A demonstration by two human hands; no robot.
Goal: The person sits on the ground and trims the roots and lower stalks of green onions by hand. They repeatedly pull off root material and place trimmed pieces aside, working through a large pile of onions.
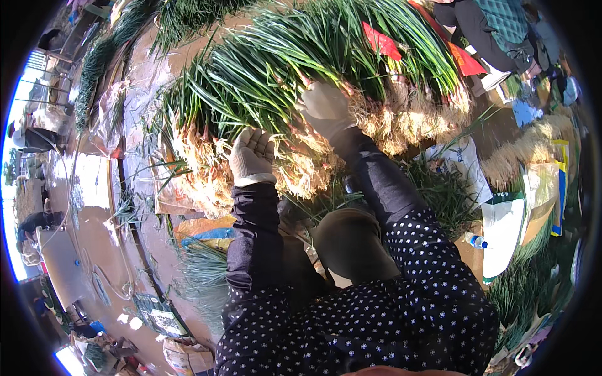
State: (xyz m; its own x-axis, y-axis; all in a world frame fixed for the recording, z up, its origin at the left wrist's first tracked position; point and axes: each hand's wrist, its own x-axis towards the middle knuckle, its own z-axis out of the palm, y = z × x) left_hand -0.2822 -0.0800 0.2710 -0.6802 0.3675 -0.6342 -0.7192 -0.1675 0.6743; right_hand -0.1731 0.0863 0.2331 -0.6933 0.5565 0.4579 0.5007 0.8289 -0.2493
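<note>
A long row of spring onions lies before me, green leaves pointing away and pale, tangled roots towards me. My left hand, in a light knitted glove, is at the root ends left of centre. Its palm faces up with the fingers half curled, and I see nothing in the palm. Farther out and to the right, my gloved right hand lies over the lower stalks, its back to me. The fingers of that hand are mostly hidden, so a grip on the stalks cannot be made out.
A red cloth or plastic piece lies on the leaves. At right are a white sack, a plastic bottle and more bundled onions. Another person's leg shows at upper right. A hose runs across the floor at left.
</note>
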